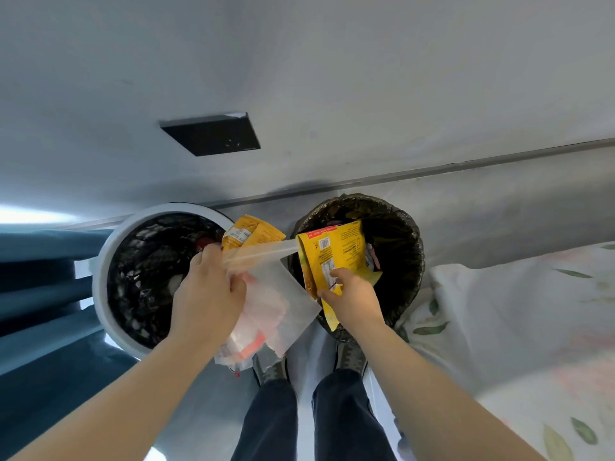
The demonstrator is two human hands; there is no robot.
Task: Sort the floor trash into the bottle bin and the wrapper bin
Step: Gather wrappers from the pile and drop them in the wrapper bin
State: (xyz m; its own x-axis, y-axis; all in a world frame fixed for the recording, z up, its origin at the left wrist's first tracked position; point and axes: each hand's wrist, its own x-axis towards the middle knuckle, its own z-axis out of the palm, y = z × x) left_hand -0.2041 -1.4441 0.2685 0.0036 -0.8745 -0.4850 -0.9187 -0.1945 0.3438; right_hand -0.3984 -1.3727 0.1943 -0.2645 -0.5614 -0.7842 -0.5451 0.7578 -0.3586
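L hand [208, 294] is curled tight round a bunch: clear bags [276, 301] plus a yellow pack [253, 232], held up betw. the two bins. R hand [349, 296] pinches a yellow wrapper [327, 257] by its lower edge, right over the dark bin [406, 247]. Just left sits the white bin [100, 277], black liner inside. Both stand by the wall, w/ floral bedding [515, 311] at right.

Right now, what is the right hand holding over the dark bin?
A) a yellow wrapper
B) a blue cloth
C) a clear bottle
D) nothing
A: the right hand pinches a yellow wrapper above the dark bin, while the left hand grips clear bags.
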